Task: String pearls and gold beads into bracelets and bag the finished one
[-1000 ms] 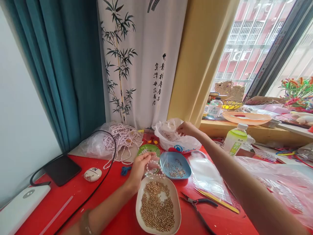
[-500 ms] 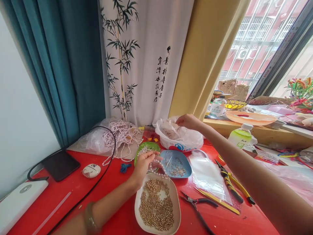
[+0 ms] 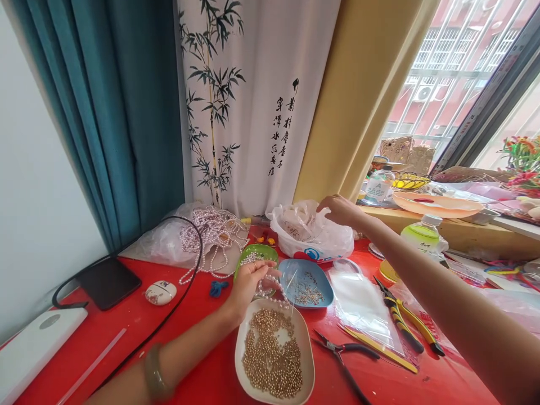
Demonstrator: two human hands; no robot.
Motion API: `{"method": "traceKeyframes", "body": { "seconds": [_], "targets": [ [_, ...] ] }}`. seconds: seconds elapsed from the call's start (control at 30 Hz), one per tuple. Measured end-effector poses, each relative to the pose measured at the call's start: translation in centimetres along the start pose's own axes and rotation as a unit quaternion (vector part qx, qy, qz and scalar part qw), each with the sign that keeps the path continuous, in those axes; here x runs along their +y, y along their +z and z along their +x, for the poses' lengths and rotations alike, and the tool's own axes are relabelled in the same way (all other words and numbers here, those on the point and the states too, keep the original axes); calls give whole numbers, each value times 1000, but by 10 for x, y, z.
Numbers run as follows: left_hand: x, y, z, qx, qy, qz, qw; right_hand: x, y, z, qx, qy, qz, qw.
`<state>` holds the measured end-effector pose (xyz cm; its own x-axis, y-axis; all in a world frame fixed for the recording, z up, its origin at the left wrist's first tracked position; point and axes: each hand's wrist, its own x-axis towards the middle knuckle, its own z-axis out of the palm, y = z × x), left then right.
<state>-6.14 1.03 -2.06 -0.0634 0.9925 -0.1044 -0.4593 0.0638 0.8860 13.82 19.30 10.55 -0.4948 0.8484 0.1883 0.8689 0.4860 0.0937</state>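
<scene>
My left hand (image 3: 250, 282) is closed in a pinch over the trays, with a strand of pinkish pearl beads (image 3: 270, 293) hanging from its fingers. Just in front of it lies a white tray (image 3: 238, 360) of small gold beads (image 3: 272, 357). Beyond the fingers sit a green tray (image 3: 272, 254) with pale beads and a blue tray (image 3: 323, 281) with tiny metallic pieces. My right hand (image 3: 338, 209) is raised at the right side of a white plastic bag (image 3: 312, 233), fingers pinched together. What those fingers hold, if anything, is too fine to make out.
Pliers (image 3: 337, 347), yellow-handled pliers (image 3: 415, 323), yellow tweezers (image 3: 379, 350) and clear bags (image 3: 365, 306) lie at right. Pearl strands (image 3: 206, 230) are heaped at the back left. A black cable (image 3: 198, 253) arches near a phone (image 3: 108, 283). A bottle (image 3: 422, 233) stands at right.
My right hand has moved right, away from the middle of the white bag. My left hand keeps its pinch at nearly the same place. The whole view has shifted slightly.
</scene>
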Motion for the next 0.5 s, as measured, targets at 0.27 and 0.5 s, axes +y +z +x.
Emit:
{"method": "traceKeyframes", "body": {
  "seconds": [0.27,0.5],
  "targets": [
    [4,1,-7,0,-16,-1,1000,16,5,-16,58,64,63,994],
    [10,7,-19,-8,-27,-1,1000,35,3,-47,214,178,152,948]
  ]
}}
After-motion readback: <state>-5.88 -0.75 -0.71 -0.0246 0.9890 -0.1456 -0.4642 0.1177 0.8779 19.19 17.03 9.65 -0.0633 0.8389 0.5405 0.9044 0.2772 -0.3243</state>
